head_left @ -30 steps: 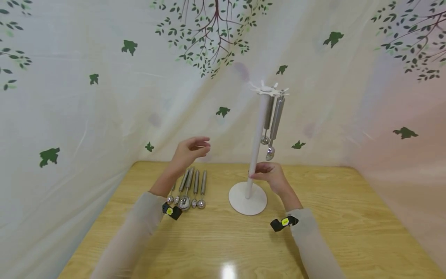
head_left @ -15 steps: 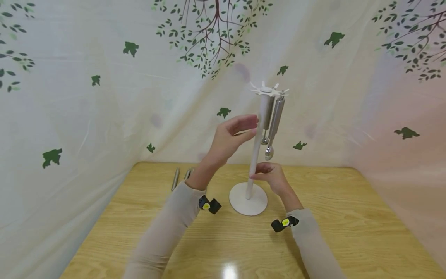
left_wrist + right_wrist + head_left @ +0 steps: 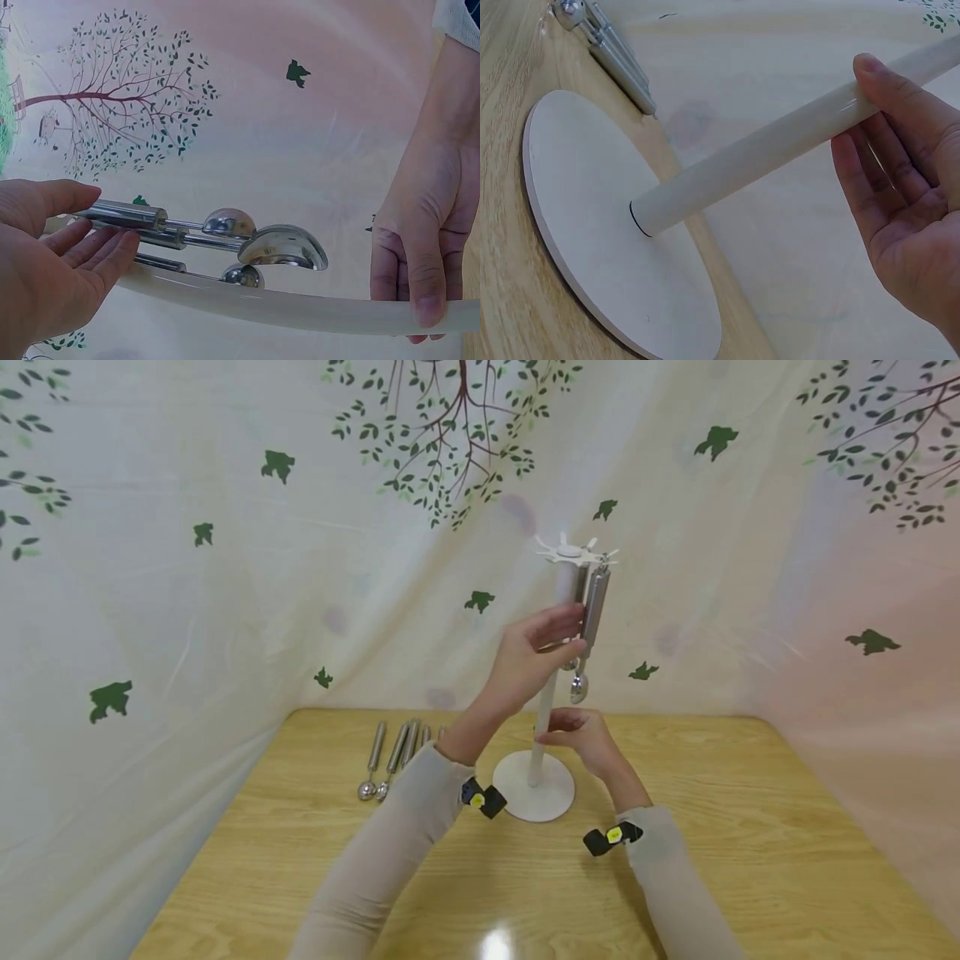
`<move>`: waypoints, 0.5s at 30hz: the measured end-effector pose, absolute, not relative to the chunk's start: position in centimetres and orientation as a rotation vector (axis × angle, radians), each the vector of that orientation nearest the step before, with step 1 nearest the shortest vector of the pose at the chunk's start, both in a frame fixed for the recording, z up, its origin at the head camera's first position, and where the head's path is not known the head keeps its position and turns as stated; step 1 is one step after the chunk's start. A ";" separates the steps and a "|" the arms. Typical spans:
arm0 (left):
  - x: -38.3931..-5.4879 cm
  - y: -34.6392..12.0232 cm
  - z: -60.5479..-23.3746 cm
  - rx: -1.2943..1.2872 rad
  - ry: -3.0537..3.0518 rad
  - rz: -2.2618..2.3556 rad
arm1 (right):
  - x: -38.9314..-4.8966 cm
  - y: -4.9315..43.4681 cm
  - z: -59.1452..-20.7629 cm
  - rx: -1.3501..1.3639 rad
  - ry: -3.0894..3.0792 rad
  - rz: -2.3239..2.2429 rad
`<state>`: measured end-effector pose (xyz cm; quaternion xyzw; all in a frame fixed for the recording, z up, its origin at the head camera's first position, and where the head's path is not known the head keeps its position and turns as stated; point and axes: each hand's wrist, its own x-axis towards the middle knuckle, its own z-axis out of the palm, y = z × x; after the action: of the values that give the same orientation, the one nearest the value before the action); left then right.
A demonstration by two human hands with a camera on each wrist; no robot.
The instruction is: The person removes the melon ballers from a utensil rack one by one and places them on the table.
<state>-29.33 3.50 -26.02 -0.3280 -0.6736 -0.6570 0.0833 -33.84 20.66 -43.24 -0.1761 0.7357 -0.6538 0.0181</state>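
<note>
My left hand [image 3: 528,656] is raised at the stand, its thumb and fingertips at the handles of the hanging metal scoops [image 3: 579,687]. In the left wrist view, the left hand [image 3: 67,247] has its thumb above the cylindrical handles [image 3: 127,214] and its fairly straight fingers below; firm contact is unclear. Three scoops with round bowls [image 3: 281,247] show there. My right hand [image 3: 588,739] pinches the lower part of the white pole [image 3: 546,706]. In the right wrist view, the right hand [image 3: 907,157] has its thumb over the pole [image 3: 765,150] and fingertips beneath.
A round white base [image 3: 517,793] carries the pole on the wooden table [image 3: 480,877]. The white hook ring [image 3: 573,553] tops the stand. Several more scoops [image 3: 375,760] lie left of the base, partly behind my left sleeve. A printed cloth [image 3: 375,593] stands behind the table.
My left hand has moved right and up from above the lying scoops to the scoops hanging on the stand. The right hand keeps its place on the pole.
</note>
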 end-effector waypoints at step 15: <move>-29.7 4.8 -26.3 -0.814 -1.983 -1.985 | -34.0 21.1 -43.4 -0.530 2.358 -1.887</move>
<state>-29.67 4.76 -26.35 -0.2771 -0.6746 -0.6753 0.1099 -33.98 21.07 -43.44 -0.1728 0.7685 -0.6149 0.0375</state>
